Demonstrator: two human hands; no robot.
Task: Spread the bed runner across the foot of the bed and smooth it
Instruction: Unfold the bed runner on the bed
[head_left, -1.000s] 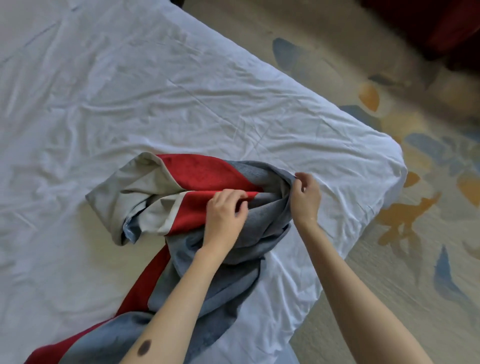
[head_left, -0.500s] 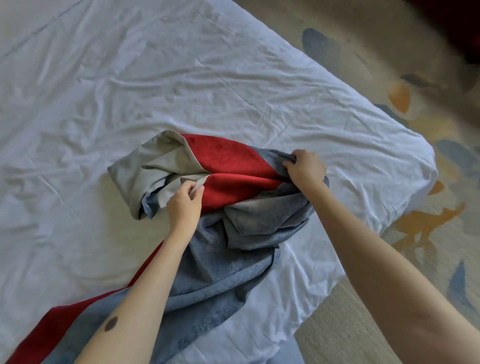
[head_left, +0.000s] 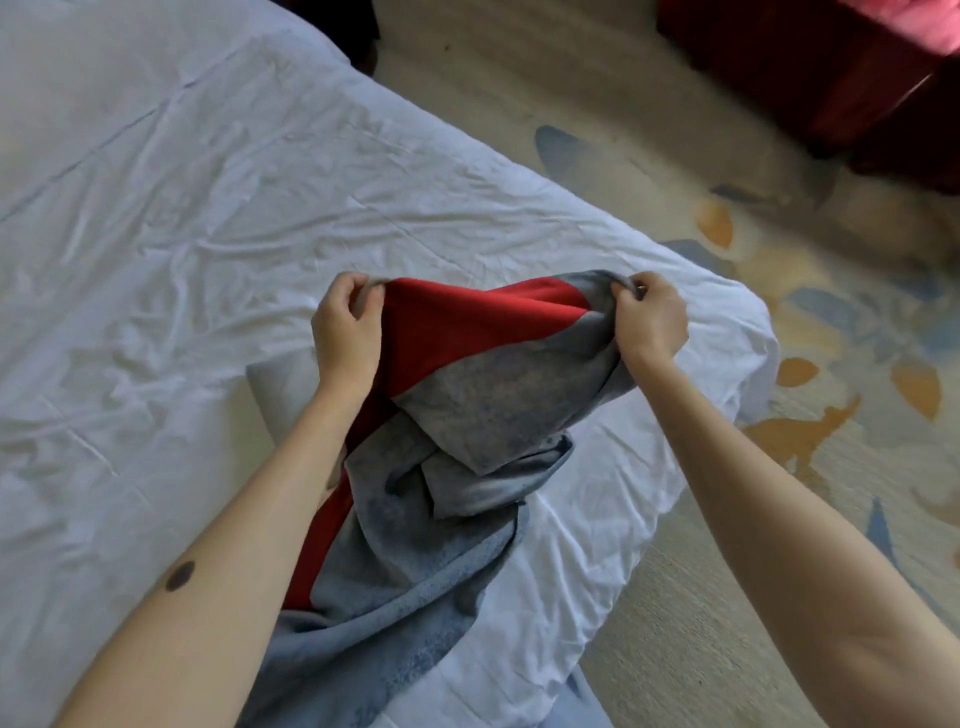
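- The bed runner (head_left: 498, 395), red and blue-grey, lies bunched on the white sheet (head_left: 208, 234) just inside the bed corner (head_left: 748, 332). Its tail trails away from that corner along the mattress edge, toward the person.
- The left hand (head_left: 345, 332) pinches the runner's raised edge at the red band, on the side farther from the corner.
- The right hand (head_left: 649, 325) is curled round the same edge at its grey part, nearer the corner.
- The hands are apart, with the edge lifted and drawn between them — probably to find the runner's full width before laying it down.
- Below that edge the cloth is twisted in folds, so spreading looks barely begun and smoothing is not yet started.
- Beyond the corner lies patterned carpet (head_left: 675, 623).
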